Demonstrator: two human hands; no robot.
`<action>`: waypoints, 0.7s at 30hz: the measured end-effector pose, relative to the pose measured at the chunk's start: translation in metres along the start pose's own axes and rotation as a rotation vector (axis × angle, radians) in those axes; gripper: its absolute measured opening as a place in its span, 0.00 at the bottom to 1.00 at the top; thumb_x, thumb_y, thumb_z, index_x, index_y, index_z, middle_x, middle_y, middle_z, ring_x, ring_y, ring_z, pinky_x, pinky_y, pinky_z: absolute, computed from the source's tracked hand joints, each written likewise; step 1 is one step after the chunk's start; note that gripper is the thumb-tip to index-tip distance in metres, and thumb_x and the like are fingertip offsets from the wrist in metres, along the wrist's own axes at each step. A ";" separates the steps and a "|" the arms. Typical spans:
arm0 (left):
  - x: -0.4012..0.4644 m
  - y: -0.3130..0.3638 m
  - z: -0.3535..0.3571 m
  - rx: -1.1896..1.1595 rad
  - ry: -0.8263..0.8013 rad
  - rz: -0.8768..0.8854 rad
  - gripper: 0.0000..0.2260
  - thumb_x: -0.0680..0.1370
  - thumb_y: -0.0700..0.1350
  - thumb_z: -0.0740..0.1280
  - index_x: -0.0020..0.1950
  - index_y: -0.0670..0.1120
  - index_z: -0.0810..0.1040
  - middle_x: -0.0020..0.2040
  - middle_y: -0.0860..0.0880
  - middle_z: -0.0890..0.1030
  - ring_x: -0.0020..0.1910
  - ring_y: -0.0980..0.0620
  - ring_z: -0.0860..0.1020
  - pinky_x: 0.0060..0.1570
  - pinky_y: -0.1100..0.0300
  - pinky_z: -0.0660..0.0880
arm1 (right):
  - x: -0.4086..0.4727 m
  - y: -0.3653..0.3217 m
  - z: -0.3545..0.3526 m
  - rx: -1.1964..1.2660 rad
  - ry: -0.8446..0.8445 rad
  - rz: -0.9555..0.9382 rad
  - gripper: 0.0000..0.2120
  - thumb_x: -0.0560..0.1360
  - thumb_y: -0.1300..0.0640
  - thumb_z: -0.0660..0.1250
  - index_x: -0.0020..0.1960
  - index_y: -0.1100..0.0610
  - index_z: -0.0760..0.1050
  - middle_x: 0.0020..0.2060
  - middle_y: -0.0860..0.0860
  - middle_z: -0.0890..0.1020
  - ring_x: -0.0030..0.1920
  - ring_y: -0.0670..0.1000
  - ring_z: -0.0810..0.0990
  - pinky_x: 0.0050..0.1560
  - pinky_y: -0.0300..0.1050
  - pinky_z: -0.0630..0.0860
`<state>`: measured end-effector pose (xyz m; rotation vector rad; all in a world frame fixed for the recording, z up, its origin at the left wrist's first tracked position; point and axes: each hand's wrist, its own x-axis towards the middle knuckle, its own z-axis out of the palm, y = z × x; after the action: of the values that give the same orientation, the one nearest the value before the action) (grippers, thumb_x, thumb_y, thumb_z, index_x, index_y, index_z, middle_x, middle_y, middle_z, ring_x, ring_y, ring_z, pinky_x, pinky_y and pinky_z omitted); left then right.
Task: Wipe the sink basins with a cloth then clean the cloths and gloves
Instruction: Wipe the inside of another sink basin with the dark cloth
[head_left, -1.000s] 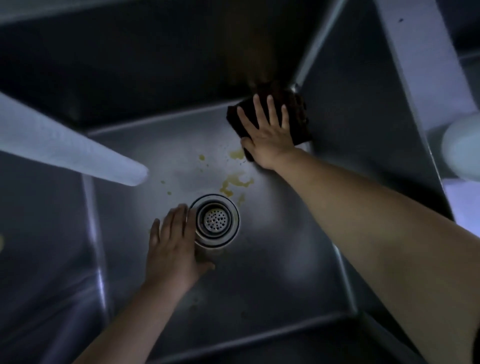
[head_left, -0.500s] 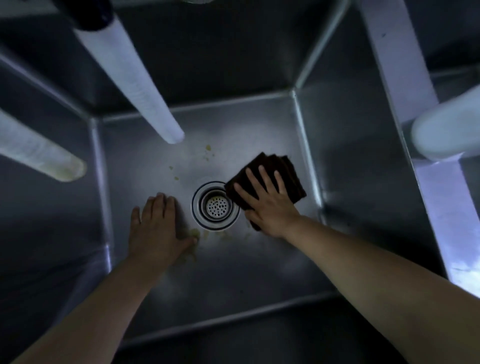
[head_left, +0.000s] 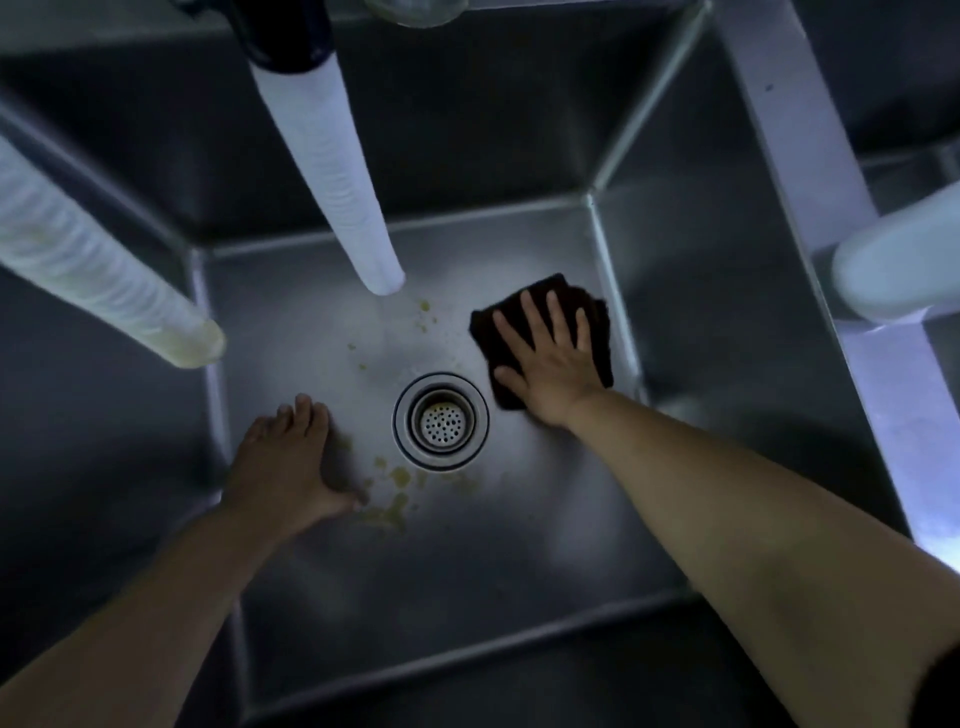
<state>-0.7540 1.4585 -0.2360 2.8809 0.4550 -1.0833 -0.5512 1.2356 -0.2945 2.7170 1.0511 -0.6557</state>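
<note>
Flat, both hands — right hand presses the dark folded cloth, left hand bare steel.

cloth mostly covered by right hand, white hose cut by right edge

dim, bluish – light pools on sink floor | walls shadowed | edges warped, soft

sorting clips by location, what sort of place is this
Likely a commercial kitchen wash area: a deep steel basin with a drain, white hoses hanging in, and a hand pressing a cloth.
</note>
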 end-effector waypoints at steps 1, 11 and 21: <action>0.000 -0.002 0.001 0.026 0.002 0.017 0.54 0.62 0.71 0.66 0.76 0.42 0.48 0.77 0.42 0.52 0.74 0.45 0.57 0.71 0.52 0.55 | 0.016 0.001 -0.006 0.005 0.020 0.018 0.32 0.77 0.35 0.43 0.74 0.42 0.33 0.75 0.52 0.34 0.73 0.58 0.29 0.68 0.61 0.29; 0.005 -0.012 0.010 0.111 -0.051 0.069 0.58 0.63 0.65 0.72 0.77 0.44 0.39 0.78 0.43 0.43 0.76 0.46 0.50 0.74 0.56 0.48 | 0.097 -0.023 -0.035 0.089 0.118 0.114 0.32 0.78 0.36 0.46 0.75 0.44 0.34 0.75 0.54 0.35 0.73 0.62 0.31 0.68 0.64 0.31; 0.000 0.001 -0.012 0.221 -0.139 0.067 0.55 0.65 0.67 0.69 0.76 0.41 0.41 0.77 0.41 0.45 0.75 0.46 0.55 0.67 0.54 0.64 | 0.037 -0.117 -0.003 -0.011 0.121 -0.324 0.28 0.80 0.42 0.46 0.76 0.43 0.39 0.77 0.54 0.39 0.74 0.62 0.34 0.69 0.64 0.31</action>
<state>-0.7456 1.4590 -0.2269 2.9508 0.2453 -1.3922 -0.6041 1.3456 -0.3069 2.6283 1.5394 -0.5307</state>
